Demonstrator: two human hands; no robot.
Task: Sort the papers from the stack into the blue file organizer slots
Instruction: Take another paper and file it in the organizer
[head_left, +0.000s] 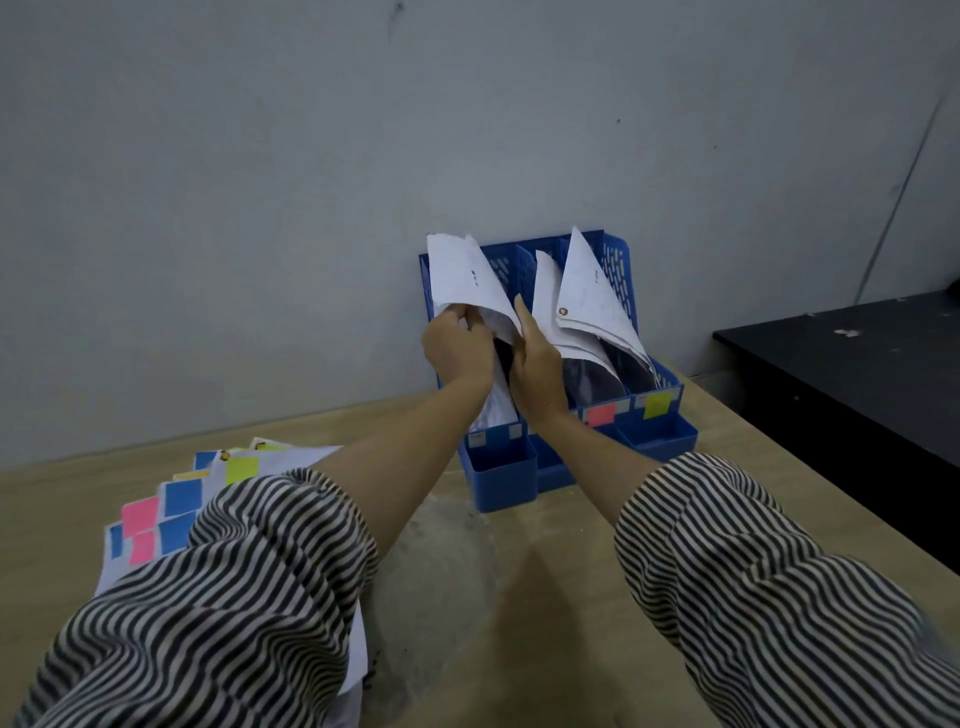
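I am mid-filing at the blue organizer (613, 291), which stands against the wall: my left hand (457, 348) pinches the sheets (467, 275) in its leftmost slot, while my right hand (535, 364), fingers straight, holds them aside at the divider. Next, I judge, the sheet must slide fully down, then I return for another. The stack (171, 509), left of the organizer and nearer me, lies half under my left sleeve. The surface (597, 561) ends just right of the organizer; open room lies in front.
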